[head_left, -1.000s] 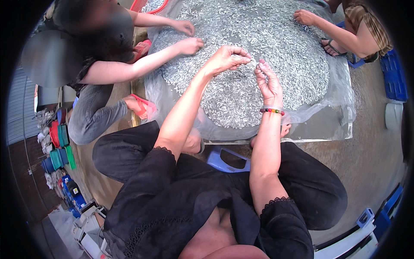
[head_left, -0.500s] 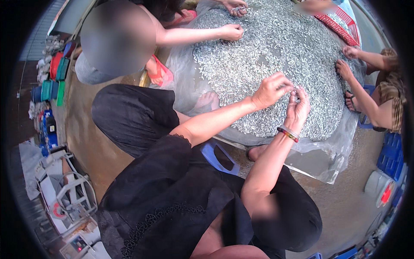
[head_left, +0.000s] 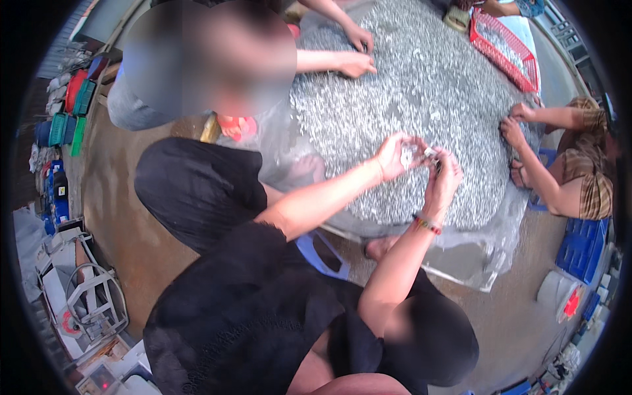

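A wide heap of small silvery fish (head_left: 421, 99) lies on a clear plastic sheet (head_left: 490, 253) on the floor. My left hand (head_left: 397, 155) and my right hand (head_left: 443, 179) are raised close together above the heap's near side. Between their fingertips they pinch one small silvery fish (head_left: 421, 157). A coloured bead bracelet (head_left: 426, 224) circles my right wrist. I sit low, in black clothes, with my knees at the sheet's edge.
A person at the far left works the heap with both hands (head_left: 355, 56). Another person in a checked top (head_left: 586, 178) reaches in from the right. A red basket (head_left: 507, 49) rests on the far side. A blue crate (head_left: 582, 247) and stacked coloured baskets (head_left: 66, 122) flank the spot.
My view has swung, so the heap now sits higher and to the right. My hands have come closer together, both pinching a small fish above the heap.
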Action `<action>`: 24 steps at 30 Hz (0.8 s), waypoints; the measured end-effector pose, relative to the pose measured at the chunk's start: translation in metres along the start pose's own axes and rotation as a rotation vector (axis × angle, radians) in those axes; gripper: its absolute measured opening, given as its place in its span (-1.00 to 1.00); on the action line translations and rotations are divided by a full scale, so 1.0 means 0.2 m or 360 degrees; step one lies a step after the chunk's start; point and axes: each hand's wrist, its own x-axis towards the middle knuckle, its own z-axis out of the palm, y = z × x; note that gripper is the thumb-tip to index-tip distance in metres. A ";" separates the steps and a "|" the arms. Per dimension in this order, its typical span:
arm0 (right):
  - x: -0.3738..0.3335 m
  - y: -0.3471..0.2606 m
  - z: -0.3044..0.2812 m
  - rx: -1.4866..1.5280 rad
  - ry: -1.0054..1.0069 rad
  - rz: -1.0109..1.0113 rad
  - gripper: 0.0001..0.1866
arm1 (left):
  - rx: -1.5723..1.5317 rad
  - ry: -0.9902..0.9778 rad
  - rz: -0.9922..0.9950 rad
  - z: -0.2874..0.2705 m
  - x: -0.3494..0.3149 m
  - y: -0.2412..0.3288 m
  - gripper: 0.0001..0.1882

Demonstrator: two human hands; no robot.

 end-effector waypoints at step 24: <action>0.09 -0.02 -0.35 -0.0496 0.0719 -0.0242 -0.63 | 0.1576 0.0309 0.0060 0.35 0.74 0.81 -0.71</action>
